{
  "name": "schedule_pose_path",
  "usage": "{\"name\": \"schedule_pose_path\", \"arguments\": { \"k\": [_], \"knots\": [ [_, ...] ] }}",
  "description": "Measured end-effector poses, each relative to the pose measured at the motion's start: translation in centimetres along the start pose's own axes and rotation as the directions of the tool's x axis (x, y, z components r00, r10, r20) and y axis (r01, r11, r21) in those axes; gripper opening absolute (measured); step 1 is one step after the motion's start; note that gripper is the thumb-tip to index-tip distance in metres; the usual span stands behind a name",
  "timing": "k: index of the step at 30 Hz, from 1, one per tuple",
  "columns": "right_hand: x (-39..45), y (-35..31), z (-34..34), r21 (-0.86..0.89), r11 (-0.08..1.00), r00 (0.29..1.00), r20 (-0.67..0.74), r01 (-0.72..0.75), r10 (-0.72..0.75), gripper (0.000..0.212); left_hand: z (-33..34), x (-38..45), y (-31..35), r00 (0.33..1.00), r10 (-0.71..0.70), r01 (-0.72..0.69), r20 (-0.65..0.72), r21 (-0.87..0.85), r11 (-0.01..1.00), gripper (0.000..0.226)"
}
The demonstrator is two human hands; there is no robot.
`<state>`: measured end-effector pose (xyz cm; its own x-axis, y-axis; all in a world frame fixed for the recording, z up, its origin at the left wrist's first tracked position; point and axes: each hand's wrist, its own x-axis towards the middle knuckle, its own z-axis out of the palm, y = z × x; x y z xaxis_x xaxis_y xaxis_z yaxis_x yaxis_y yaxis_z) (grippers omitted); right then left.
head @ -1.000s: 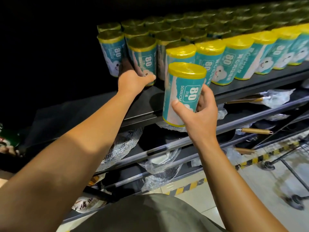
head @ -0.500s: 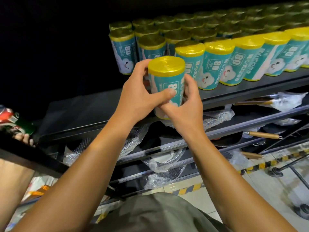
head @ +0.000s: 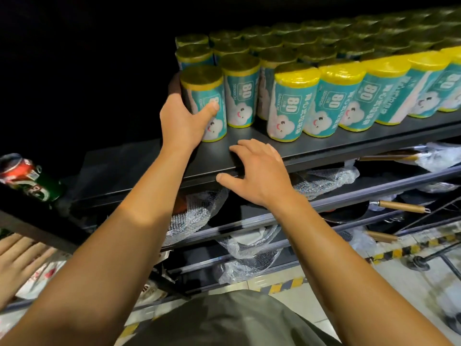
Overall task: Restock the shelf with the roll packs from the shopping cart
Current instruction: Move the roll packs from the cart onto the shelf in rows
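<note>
Teal roll packs with yellow tops stand in several rows on the black shelf (head: 311, 156). My left hand (head: 183, 123) grips the leftmost front roll pack (head: 212, 101), which stands upright on the shelf next to another roll pack (head: 240, 93); my thumb lies across its label and my fingers wrap behind it. My right hand (head: 259, 173) holds nothing and hovers with spread fingers at the shelf's front edge, just below and right of that pack. The front row (head: 349, 101) continues to the right. The shopping cart shows only as wheels (head: 415, 264) at the lower right.
Lower shelves hold pans with wooden handles (head: 401, 207) and bubble-wrapped goods (head: 197, 216). A red and green can (head: 27, 176) lies on a dark ledge at left. Another person's hand (head: 15, 260) appears at the left edge. The shelf left of the packs is dark.
The roll pack held by both hands went onto the shelf at the left end of the front row. My right hand let go and drew back; my left hand still holds the pack.
</note>
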<state>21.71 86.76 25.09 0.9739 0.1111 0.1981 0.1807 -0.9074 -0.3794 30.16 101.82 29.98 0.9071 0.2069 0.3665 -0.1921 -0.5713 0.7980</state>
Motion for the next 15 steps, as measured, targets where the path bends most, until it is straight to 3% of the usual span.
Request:
{"name": "schedule_pose_path", "arguments": {
  "k": [4,15],
  "knots": [
    [-0.1,0.2,0.0,-0.015,1.0,1.0,-0.019,0.014,-0.014,0.082,1.0,1.7,-0.7,1.0,0.003,-0.003,-0.029,0.0,1.0,0.073],
    [0.0,0.0,0.0,-0.021,1.0,0.999,-0.033,-0.001,0.0,0.08,2.3,3.3,-0.9,0.999,-0.04,0.04,-0.032,-0.006,0.999,0.079]
  ]
}}
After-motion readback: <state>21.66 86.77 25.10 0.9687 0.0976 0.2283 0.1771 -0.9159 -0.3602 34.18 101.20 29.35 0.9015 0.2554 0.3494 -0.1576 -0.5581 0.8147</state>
